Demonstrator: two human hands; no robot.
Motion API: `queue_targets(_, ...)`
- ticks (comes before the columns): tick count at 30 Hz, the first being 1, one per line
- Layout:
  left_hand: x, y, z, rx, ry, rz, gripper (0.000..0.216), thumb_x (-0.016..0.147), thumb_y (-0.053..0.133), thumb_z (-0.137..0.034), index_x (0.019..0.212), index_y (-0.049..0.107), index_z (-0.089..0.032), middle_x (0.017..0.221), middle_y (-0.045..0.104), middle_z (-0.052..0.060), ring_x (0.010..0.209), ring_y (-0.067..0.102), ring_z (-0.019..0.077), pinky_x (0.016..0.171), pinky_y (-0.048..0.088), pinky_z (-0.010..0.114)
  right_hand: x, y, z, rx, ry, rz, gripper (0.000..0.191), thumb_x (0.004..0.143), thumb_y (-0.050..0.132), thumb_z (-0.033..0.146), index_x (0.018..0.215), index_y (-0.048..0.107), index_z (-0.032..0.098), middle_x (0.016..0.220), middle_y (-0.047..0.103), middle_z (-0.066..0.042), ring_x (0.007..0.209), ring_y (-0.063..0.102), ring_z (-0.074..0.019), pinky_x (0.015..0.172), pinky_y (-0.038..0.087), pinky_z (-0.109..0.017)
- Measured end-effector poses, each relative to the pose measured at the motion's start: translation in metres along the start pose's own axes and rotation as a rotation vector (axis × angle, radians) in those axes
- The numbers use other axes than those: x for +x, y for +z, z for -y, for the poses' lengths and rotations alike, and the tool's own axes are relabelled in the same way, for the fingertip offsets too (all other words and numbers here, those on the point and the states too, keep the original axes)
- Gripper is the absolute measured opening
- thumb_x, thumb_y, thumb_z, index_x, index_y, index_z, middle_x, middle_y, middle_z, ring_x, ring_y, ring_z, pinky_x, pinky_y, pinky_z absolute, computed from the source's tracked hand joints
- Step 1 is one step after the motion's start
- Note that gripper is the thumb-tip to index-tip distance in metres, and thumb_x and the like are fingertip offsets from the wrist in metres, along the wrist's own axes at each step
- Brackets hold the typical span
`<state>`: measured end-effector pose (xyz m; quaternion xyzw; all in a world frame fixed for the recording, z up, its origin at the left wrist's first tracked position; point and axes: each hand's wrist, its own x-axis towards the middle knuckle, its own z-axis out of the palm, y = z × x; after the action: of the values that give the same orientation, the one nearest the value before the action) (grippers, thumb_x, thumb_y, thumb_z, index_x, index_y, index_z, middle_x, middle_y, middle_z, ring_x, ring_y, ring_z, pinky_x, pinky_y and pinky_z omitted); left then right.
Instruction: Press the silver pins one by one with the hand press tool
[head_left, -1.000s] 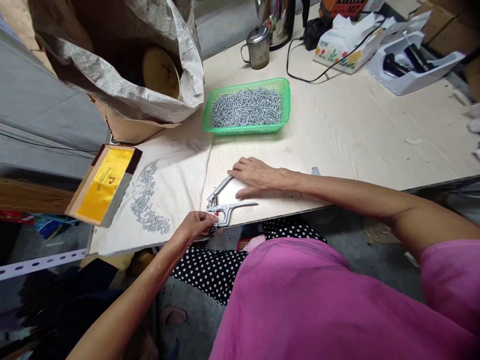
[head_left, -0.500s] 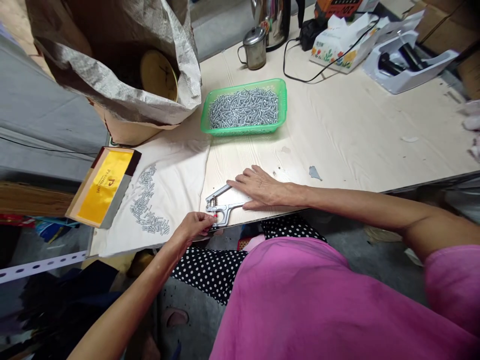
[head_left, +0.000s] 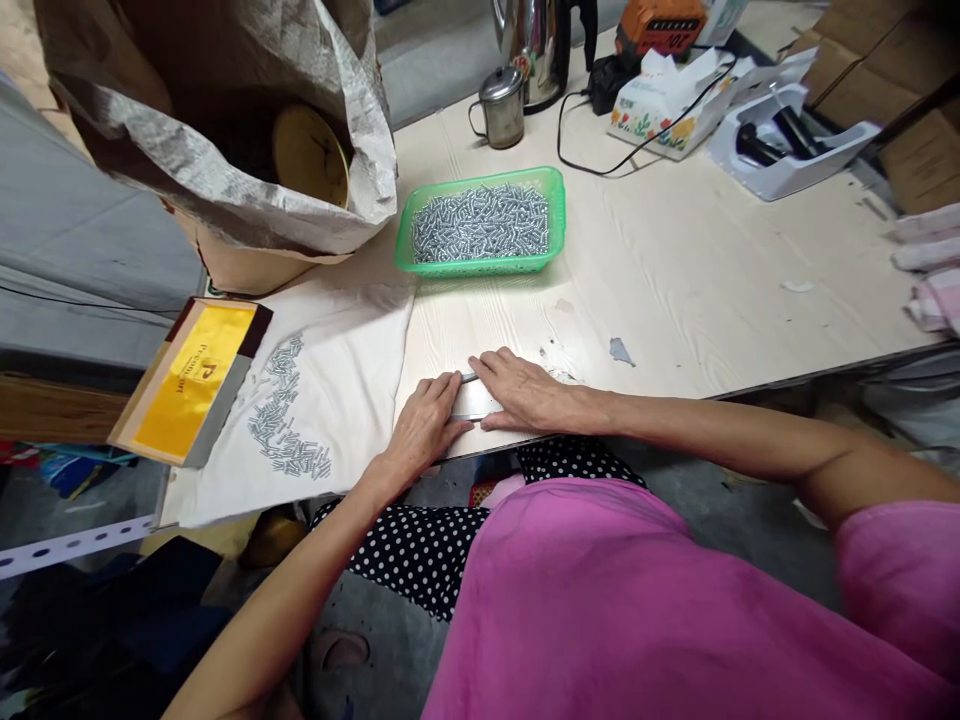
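Metal hand pliers (head_left: 472,400) lie at the near edge of the wooden table (head_left: 675,290), mostly covered by my two hands. My left hand (head_left: 424,425) lies over the tool's head with its fingers curled down on it. My right hand (head_left: 525,392) presses flat on the handles, fingers stretched toward the left. To the left, a pile of small silver screws (head_left: 285,430) sits on a white cloth (head_left: 337,350).
A green basket (head_left: 480,222) full of screws stands further back. A yellow box (head_left: 187,380), a big paper sack (head_left: 225,130), a metal cup (head_left: 499,105), a kettle, a tissue box (head_left: 664,90) and a white tape dispenser (head_left: 787,150) ring the table.
My left hand has moved from pinching the tool's jaw to lying on top of its head. My right hand slid nearer the edge and the handles have come together beneath it.
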<state>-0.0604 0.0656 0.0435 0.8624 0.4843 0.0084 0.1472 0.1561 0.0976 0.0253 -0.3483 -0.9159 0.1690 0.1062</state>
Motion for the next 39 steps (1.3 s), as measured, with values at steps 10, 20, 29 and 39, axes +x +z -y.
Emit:
queue_targets(10,-0.001,0.009,0.001,-0.076,-0.049,-0.058,0.029,0.097,0.066,-0.033,0.121,0.070,-0.018,0.110,0.072,0.011,0.099,0.058,0.0279,0.090,0.052,0.043,-0.003,0.017,0.009,-0.098,-0.027,0.009,0.020,0.105,0.051,0.025,0.103,0.066,0.014,0.097,0.065,-0.011,0.091,0.051,-0.0243,0.078,0.035,-0.037)
queue_targets(20,-0.009,0.040,-0.012,-0.039,-0.074,-0.375,0.034,0.101,0.058,-0.022,0.134,0.062,-0.016,0.145,0.061,0.016,0.139,0.052,0.0320,0.113,0.048,0.054,0.009,-0.007,-0.021,-0.120,0.009,0.002,0.053,0.095,0.063,0.061,0.114,0.066,0.012,0.112,0.064,-0.016,0.100,0.051,-0.0290,0.079,0.034,-0.037)
queue_targets(29,-0.025,0.076,-0.049,-0.076,-0.030,-0.467,0.028,0.103,0.056,-0.023,0.129,0.065,-0.019,0.137,0.069,0.014,0.140,0.054,0.0315,0.117,0.042,0.062,0.056,-0.017,-0.056,-0.119,0.049,0.044,0.017,0.102,0.056,0.025,0.104,0.070,0.017,0.108,0.068,-0.011,0.102,0.052,-0.0258,0.081,0.028,-0.036)
queue_targets(39,-0.024,0.073,-0.052,-0.085,-0.078,-0.459,0.026,0.100,0.060,-0.024,0.123,0.068,-0.015,0.120,0.074,0.016,0.118,0.068,0.0323,0.107,0.053,0.054,0.092,-0.006,0.036,-0.134,-0.520,0.159,0.014,0.099,0.062,0.024,0.094,0.074,0.022,0.109,0.063,-0.010,0.102,0.044,-0.0263,0.075,0.029,-0.036)
